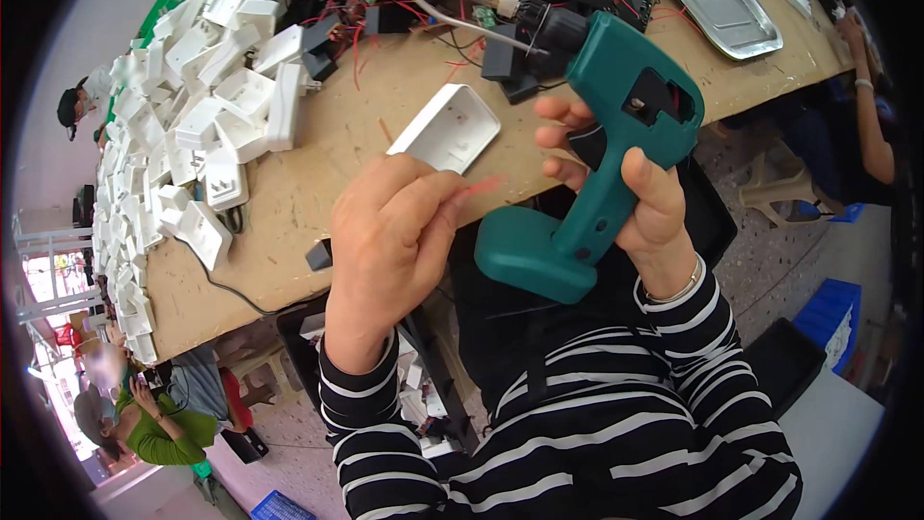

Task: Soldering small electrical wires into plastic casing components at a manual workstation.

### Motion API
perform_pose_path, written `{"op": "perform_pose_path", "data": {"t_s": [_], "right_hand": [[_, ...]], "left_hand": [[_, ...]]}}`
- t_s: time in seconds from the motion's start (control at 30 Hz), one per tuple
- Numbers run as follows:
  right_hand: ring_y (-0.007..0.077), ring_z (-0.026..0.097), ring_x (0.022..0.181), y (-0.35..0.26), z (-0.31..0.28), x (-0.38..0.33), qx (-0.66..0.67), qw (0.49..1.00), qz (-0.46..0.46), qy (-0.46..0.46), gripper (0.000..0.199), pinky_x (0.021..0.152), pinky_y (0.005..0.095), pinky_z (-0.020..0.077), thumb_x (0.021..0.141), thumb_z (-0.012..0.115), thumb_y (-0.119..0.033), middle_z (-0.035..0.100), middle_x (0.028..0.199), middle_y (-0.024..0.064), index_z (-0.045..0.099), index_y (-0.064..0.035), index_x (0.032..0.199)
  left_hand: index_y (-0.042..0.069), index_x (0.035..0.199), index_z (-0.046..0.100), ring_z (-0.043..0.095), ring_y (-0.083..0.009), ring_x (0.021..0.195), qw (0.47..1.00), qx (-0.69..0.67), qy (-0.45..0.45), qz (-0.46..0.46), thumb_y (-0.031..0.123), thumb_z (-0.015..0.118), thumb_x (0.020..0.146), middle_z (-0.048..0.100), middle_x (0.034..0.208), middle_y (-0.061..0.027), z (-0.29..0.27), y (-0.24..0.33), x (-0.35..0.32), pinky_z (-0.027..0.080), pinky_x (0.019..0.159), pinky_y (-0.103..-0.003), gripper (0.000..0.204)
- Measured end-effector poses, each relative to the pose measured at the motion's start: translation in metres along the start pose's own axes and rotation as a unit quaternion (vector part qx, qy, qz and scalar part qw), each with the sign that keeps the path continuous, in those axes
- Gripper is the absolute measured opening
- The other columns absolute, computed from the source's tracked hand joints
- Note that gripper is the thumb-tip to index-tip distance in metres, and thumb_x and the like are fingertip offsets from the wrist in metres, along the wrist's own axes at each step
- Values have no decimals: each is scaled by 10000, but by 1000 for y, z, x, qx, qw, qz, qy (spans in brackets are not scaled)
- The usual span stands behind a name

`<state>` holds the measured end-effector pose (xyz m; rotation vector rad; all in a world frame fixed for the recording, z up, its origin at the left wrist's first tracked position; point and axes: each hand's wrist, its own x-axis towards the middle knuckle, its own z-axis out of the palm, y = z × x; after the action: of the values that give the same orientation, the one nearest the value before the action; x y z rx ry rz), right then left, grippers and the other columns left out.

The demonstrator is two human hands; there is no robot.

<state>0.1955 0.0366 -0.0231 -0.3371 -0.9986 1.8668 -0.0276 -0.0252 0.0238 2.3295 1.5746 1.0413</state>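
Overhead, soldering gun (616, 135) beyond table edge (318, 274).

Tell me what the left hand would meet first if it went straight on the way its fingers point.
Probably the white plastic shell on the table; the left hand pinches a thin red wire pointing up-right, though depth is unclear.

Seen from above, the person wears a long-sleeved knit top in black with narrow white horizontal stripes, the bands running round both sleeves and across the chest. Both sleeves end at the wrist in a close-fitting striped cuff. The stripes vary in spacing, some doubled into thin pairs, others set singly. On the wrist of the right hand (643, 195) sits a slim, silver-coloured metal bangle (679, 288), just above the cuff. The left hand (390, 241) is bare, with no ring or band visible on its wrist.
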Motion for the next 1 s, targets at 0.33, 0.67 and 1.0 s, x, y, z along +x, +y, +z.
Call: {"op": "perform_pose_path", "data": {"t_s": [0.33, 0.67, 1.0], "right_hand": [[342, 492, 1266, 7, 9, 10, 8, 999, 41, -7, 785, 964, 374, 481, 855, 702, -340, 397, 1441, 239, 316, -5, 1451], [374, 449, 1299, 10, 15, 10, 3, 998, 60, 31, 788, 1026, 454, 450, 859, 698, -305, 394, 1432, 258, 287, 3, 1456], [276, 652, 988, -49, -4, -65, -223, 969, 31, 102, 805, 759, 333, 565, 846, 719, -372, 517, 1274, 279, 333, 71, 1397]], "left_hand": [[42, 888, 674, 548, -234, 579, 987, 61, 140, -43, -16, 699, 742, 581, 762, -71, 40, 4, -11, 407, 515, -342, 159], [68, 872, 683, 520, -169, 608, 966, 142, 205, -68, 30, 737, 728, 574, 722, -9, 54, -1, -8, 328, 650, -313, 158], [80, 828, 689, 543, -197, 819, 943, 212, 236, -99, 68, 752, 698, 613, 931, -49, 64, 6, -10, 316, 798, -337, 145]]}}
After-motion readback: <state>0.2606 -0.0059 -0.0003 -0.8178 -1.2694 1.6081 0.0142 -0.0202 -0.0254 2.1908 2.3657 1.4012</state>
